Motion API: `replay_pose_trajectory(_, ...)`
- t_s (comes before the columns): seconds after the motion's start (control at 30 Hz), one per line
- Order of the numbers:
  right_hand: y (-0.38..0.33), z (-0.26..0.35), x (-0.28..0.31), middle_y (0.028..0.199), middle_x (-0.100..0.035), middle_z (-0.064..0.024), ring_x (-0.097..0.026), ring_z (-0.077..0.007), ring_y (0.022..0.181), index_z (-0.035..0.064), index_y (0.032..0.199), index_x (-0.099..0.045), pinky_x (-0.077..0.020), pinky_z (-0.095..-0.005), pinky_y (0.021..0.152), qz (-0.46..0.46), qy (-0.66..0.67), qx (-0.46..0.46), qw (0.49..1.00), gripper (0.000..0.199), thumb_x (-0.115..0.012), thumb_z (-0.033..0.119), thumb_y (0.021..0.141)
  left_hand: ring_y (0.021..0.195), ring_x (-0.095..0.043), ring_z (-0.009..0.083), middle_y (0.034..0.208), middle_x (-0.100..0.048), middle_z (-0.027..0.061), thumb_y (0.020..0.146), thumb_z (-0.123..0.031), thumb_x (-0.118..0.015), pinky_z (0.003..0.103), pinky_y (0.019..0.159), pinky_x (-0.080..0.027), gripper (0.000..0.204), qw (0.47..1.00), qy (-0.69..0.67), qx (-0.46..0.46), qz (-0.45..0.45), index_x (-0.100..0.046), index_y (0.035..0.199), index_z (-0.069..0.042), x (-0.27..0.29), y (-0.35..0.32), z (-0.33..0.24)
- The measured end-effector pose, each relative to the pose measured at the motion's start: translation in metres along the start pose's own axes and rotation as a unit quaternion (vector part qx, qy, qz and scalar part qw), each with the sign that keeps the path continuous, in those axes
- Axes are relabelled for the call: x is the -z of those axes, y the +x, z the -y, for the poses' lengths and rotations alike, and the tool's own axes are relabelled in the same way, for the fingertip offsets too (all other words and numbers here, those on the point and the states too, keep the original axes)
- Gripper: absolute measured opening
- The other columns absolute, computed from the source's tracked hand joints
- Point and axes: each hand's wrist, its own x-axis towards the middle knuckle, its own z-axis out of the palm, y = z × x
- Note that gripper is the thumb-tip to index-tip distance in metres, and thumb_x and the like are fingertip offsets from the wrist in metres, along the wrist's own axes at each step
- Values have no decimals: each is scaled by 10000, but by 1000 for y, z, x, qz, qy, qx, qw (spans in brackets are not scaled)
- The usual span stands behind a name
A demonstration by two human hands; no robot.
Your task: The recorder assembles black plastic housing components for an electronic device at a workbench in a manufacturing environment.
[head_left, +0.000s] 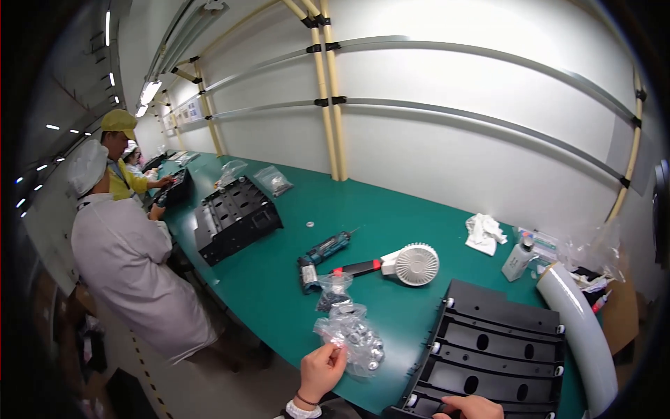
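Observation:
My left hand is closed in a pinch at the near edge of a clear plastic bag with shiny round metal parts inside. My right hand is over the near end of a black slotted panel, cut off by the lower edge, so its grip is hidden. White round pieces sit along both sides of this panel, which has ribs and oval holes. Just beyond the metal parts lies a smaller bag of dark bits. A teal cordless screwdriver rests farther off.
A white handheld fan lies beside a red-and-black handle. White cloth, a bottle and a large white roll are at the right. Another black assembly stands far left, near co-workers along the green table.

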Motion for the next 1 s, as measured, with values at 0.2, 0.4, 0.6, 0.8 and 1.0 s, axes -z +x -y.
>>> replay_pose_trajectory(0.2,1,-1,6,792,-649,-148,-609,-289,630,-15,1028,-672,-488,-341,587,22,-17,-11,1000,214,-751,43,838,523,-598,239,652,-615,87,877,-162,-734,345,482,-446,206,1000,20,-12,4,-599,771,-48,-7,1,0)
replay_pose_trajectory(0.4,3,-4,5,771,-636,-144,-587,-265,594,-17,1023,-673,-475,-335,558,14,-5,2,1000,228,-767,36,822,512,-589,209,652,-619,76,867,-156,-747,324,478,-438,198,1000,5,4,6,-614,779,-38,-4,0,-4)
replay_pose_trajectory(0.6,2,-2,3,760,-635,-141,-577,-257,577,-21,1023,-677,-465,-331,547,10,-4,5,1000,219,-763,41,831,511,-592,196,659,-632,72,866,-149,-747,316,475,-439,176,1000,17,6,14,-627,803,-37,0,-1,0)
replay_pose_trajectory(0.8,2,-2,2,760,-640,-137,-574,-254,573,-26,1025,-678,-463,-330,544,9,-9,13,1000,202,-749,59,857,506,-590,196,654,-633,68,868,-147,-744,314,472,-436,163,1000,15,0,14,-633,818,-39,-1,0,-1)
replay_pose_trajectory(1.0,2,-4,2,755,-640,-132,-568,-251,568,-26,1026,-675,-459,-329,538,5,-13,19,1000,199,-745,67,864,505,-590,206,649,-627,73,870,-148,-740,319,468,-432,168,1000,9,-4,12,-629,806,-41,-2,1,0)
